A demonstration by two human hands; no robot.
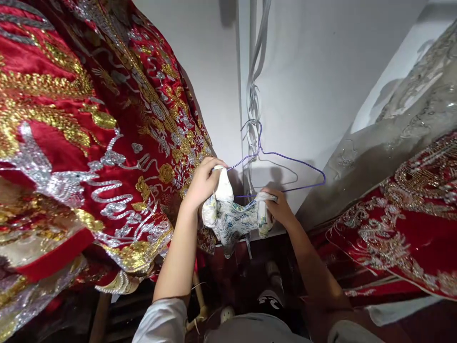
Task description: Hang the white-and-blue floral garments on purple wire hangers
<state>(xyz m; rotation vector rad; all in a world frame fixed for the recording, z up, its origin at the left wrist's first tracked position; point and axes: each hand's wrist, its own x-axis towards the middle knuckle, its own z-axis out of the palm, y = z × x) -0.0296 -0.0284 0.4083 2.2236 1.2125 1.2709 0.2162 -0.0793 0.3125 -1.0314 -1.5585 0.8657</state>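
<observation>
Head camera view, looking along both bare forearms at a white wall (314,71). One purple wire hanger (296,162) is hanging by its hook from a bundle of white cords (254,95), which seems to be holding it just clear of the wall.

One small white cloth with a blue-green print (230,219) is sagging between two hands at the hanger's lower left. The left hand (203,183) is pinching one end of the cloth, fingers clenched on it at the hanger's left tip. The right hand (280,207) is gripping the other end, fingers wrapped round it at the lower bar. This grip appears to be spreading the fabric across the wire.

Two red garments with gold and silver embroidery are hanging close by, one on the left (89,143) and one on the right (410,228). One pale silvery garment (410,105) is hanging above the right one.
</observation>
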